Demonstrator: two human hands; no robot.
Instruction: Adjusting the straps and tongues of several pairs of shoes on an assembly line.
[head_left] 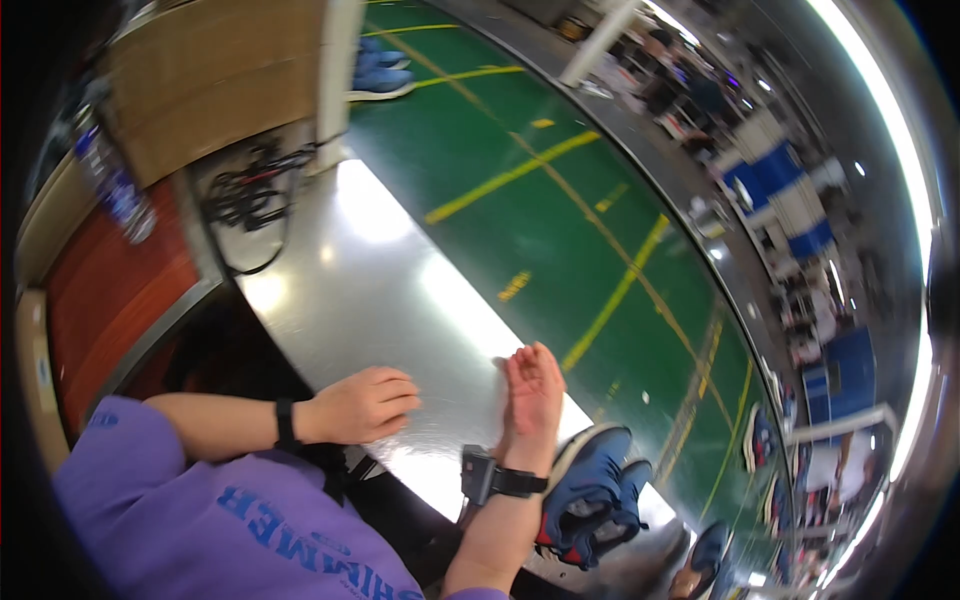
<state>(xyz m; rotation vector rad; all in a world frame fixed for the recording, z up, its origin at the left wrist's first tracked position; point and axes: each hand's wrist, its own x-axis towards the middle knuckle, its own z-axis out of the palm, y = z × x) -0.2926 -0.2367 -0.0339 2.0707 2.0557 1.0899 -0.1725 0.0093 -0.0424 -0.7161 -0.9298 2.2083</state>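
Observation:
My left hand (pixel 362 404) rests over the shiny metal worktop (pixel 345 310), back upward, its fingers loosely bent with nothing in them. To its right, my right hand (pixel 533 390) is raised at the worktop's far edge, palm showing and fingers slightly curled, also holding nothing. A black strap is around each wrist; the right one carries a small grey-black box (pixel 478 474). Just right of my right forearm stands a pair of dark blue shoes (pixel 590 490) with red trim and pale soles. Neither hand grips them, and the forearm partly overlaps them.
A bundle of black cables (pixel 250 190) lies at the worktop's left end, below a cardboard box (pixel 215 75). A plastic bottle (pixel 115 185) lies on a reddish-brown surface (pixel 120 270). More blue shoes (pixel 382 75) stand beyond a white post. Another shoe (pixel 710 552) is at lower right.

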